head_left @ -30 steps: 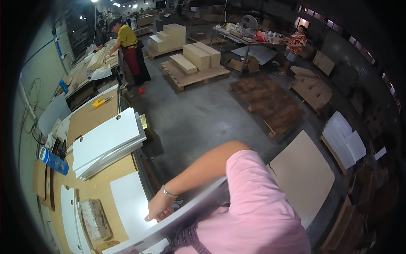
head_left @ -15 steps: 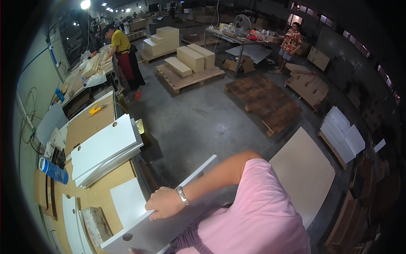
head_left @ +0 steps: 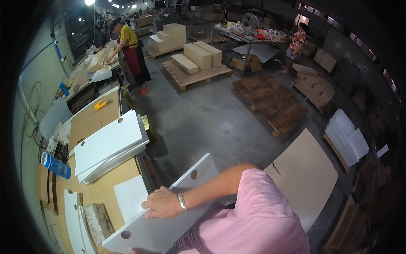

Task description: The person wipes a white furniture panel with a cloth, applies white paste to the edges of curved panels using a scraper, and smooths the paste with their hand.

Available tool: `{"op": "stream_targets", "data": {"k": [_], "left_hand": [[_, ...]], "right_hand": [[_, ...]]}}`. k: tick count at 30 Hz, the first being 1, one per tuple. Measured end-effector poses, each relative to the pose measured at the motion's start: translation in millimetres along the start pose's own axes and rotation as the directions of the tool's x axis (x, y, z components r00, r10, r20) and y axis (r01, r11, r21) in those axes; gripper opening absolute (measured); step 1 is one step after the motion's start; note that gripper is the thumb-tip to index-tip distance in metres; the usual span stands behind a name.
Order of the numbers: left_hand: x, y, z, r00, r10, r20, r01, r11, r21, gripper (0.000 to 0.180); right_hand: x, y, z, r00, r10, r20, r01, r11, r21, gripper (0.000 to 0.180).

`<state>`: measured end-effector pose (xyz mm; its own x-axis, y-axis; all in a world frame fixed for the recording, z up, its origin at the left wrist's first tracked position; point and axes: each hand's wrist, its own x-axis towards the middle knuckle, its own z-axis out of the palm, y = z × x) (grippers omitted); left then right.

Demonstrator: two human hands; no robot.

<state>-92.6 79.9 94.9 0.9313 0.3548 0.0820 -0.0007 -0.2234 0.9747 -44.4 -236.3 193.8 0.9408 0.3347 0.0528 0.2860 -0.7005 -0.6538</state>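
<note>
The person's right hand [head_left: 163, 203], a silver bracelet [head_left: 182, 202] at its wrist, had its fingers clamped over the upper long edge of a white panel [head_left: 160, 229], which stood tilted on edge between the pink sleeve [head_left: 264, 192] and the worktop [head_left: 86, 191]. The panel showed a round hole toward each end, and its lower part ran out of view behind the striped apron [head_left: 190, 239]. Of the left hand [head_left: 133, 251] only a sliver showed at the lower edge, just beside the panel's near end, so how its fingers stood could not be told. Just beyond the gripped edge, a flat white piece [head_left: 129, 194] lay on the worktop. Farther along rested a stack of white panels [head_left: 112, 142], the top one with two holes, and to its left a blue bottle [head_left: 56, 165] leaned over. Nearer, narrow white strips [head_left: 75, 222] lay beside a grimy, pale block [head_left: 98, 222]. Past the stack, a yellow tool [head_left: 101, 103] rested on a brown board [head_left: 91, 122]. To the right, a pale sheet [head_left: 302, 178] with a dark slit near one edge spread well apart from the panel. Farther off, a co-worker in a yellow top [head_left: 127, 37] bent over another worktop [head_left: 82, 82].
</note>
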Motion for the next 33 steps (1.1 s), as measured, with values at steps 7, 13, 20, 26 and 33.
{"op": "stream_targets", "data": {"k": [7,13,20,26,33], "left_hand": [[1.9,-5.1,-7.2,0.999,0.007,0.047,-0.009,0.999,0.049,0.031],[-15.1,34.5,-11.0,0.991,-0.094,0.099,0.073,0.977,0.2,0.042],[-16.5,-27.4,-94.3,0.987,0.102,0.127,-0.162,0.704,0.692,0.046],[-38.8,-51.1,-105.8,0.994,-0.074,0.084,0.0,0.749,0.662,0.048],[-47.0,-69.1,-111.9,0.987,-0.143,0.069,0.071,0.783,0.618,0.051]], "right_hand": [[3.8,6.7,15.8,1.0,-0.017,-0.02,0.017,1.0,-0.019,0.039],[12.8,0.5,12.6,0.998,-0.052,0.031,0.053,0.997,-0.053,0.041],[49.1,10.2,5.4,0.998,0.008,0.057,-0.011,0.999,0.047,0.043],[63.2,14.3,8.7,0.935,0.134,0.329,-0.164,0.984,0.065,0.042],[62.1,11.0,48.9,0.922,0.137,0.363,-0.164,0.985,0.046,0.043]]}}
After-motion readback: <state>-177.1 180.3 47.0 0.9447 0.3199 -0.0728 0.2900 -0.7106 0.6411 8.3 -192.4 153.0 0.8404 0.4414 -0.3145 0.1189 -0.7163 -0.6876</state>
